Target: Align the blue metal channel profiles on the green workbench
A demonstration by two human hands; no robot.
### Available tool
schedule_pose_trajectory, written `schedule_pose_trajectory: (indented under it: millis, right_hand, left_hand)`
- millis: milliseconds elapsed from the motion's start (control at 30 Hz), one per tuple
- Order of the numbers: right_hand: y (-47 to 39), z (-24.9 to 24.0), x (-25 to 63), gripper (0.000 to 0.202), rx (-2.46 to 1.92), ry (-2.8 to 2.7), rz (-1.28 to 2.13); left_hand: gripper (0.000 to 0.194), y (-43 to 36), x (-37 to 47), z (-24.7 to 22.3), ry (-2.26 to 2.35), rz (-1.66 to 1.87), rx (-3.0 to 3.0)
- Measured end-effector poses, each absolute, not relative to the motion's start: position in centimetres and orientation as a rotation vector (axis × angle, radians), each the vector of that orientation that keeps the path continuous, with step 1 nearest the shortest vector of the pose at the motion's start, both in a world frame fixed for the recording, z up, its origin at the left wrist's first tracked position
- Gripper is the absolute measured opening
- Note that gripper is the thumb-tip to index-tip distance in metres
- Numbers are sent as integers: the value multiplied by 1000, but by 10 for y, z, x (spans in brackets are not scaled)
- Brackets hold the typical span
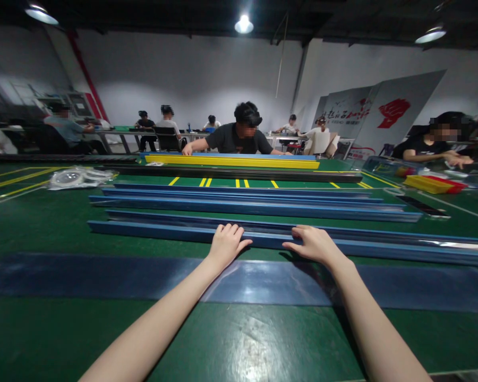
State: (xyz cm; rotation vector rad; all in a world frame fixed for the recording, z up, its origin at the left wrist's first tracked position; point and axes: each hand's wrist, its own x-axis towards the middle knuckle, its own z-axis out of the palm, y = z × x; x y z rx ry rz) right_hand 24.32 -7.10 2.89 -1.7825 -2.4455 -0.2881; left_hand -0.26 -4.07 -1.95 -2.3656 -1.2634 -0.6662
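Observation:
A long blue plastic channel (pixel 155 230) lies across the green table in front of me. My left hand (pixel 226 244) grips its front wall near the middle, fingers curled over the upper edge and thumb on the near side. Further right, my right hand (pixel 315 244) holds the same channel, its fingertips over the wall and its thumb pointing left. Between my forearms and below the channel, a flat, shiny transparent strip (pixel 103 273) is spread along the table. Just beyond my hands lie several similar blue channels (pixel 255 206), side by side.
Farther back are a black strip (pixel 239 174) and a yellow strip (pixel 231 162), where a co-worker (pixel 239 135) leans over. Bagged tape rolls (pixel 74 178) lie left. A phone (pixel 424 207) and a yellow tray (pixel 430 184) are at right, near another person (pixel 434 143).

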Motion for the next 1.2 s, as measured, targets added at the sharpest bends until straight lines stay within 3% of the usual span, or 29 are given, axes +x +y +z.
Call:
schedule_pose_trajectory:
  millis: [400,1200]
  right_hand:
    - [-64,14,219,16,-1580,-2490,-238]
    - [-67,26,235,22,-1663,-2529,-258]
  left_hand:
    - [30,-42,-3,-18,-1263,-639,-2357]
    - [36,-41,-3,-21,-1203,-699,-2370]
